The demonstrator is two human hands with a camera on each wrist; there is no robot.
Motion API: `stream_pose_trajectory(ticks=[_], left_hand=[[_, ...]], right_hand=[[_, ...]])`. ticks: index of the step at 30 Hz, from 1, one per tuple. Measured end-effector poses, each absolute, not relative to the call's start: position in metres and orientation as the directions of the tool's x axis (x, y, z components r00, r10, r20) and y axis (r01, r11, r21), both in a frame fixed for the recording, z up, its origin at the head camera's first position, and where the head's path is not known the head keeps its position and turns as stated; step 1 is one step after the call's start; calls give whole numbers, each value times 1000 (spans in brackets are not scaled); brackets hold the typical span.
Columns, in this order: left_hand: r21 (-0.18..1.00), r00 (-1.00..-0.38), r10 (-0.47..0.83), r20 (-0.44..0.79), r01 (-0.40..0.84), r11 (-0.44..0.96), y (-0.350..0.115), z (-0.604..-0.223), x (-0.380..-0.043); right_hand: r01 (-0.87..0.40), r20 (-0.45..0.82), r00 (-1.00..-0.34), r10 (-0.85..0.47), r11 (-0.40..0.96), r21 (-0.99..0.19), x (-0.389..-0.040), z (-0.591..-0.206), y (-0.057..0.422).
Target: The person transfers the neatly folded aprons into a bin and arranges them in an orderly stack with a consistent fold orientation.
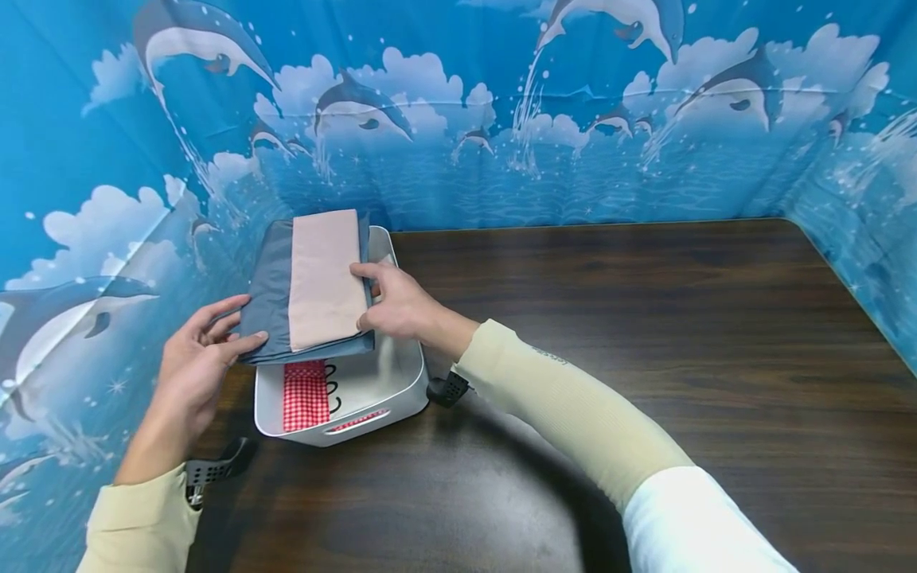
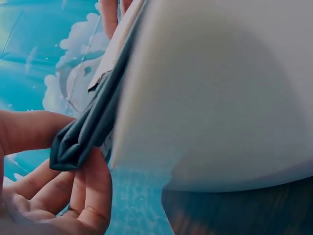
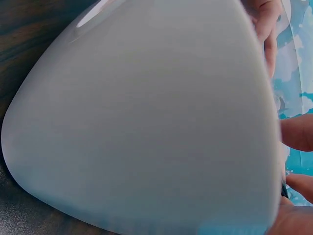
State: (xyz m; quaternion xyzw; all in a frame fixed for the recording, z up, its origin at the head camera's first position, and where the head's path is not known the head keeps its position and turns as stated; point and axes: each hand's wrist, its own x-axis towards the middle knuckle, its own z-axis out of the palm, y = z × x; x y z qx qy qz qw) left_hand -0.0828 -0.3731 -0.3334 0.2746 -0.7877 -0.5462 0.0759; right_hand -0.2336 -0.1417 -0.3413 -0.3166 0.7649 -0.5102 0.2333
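A folded grey-blue cloth (image 1: 268, 278) lies over the top of a white plastic bin (image 1: 411, 382), with a smaller folded pale pink cloth (image 1: 325, 278) flat on it. My left hand (image 1: 189, 362) pinches the blue cloth's left edge; the left wrist view shows the thumb above and fingers below its folded layers. On the other side my right hand (image 1: 401, 302) grips the right edge of the stack, finger and thumb at the pink cloth's border. In the right wrist view the bin's wall hides most of that grip.
Inside the bin, a red-and-white checked cloth (image 1: 306, 398) shows below the stack, beside a white surface with black lettering (image 1: 333, 386). The bin stands on the left of a dark wooden table (image 1: 645, 358). A blue dolphin-print curtain (image 1: 444, 175) closes off the back and sides.
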Motion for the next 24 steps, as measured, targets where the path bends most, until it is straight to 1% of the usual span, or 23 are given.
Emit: stream_pose_trajectory(ticks=[2, 6, 9, 13, 17, 24], left_hand=[[938, -841, -514, -172, -299, 177, -373, -336, -83], [988, -851, -512, -116, -154, 32, -372, -338, -83], [995, -856, -512, -77, -99, 17, -370, -338, -86], [988, -854, -514, -80, -137, 73, -366, -336, -91], [974, -857, -504, -104, -190, 122, -363, -336, -93], [980, -885, -460, -72, -149, 133, -363, -341, -94]], right_hand=[[-250, -35, -694, -720, 286, -925, -234, -342, -142], [-237, -35, -694, -719, 274, -932, -234, -342, -141], [-203, -28, -704, -709, 239, -950, -235, -343, -139], [-181, 0, -734, -679, 196, -964, -238, -343, -134], [-185, 12, -737, -676, 185, -965, -242, -342, -129], [-199, -2, -728, -686, 213, -957, -245, -345, -122]])
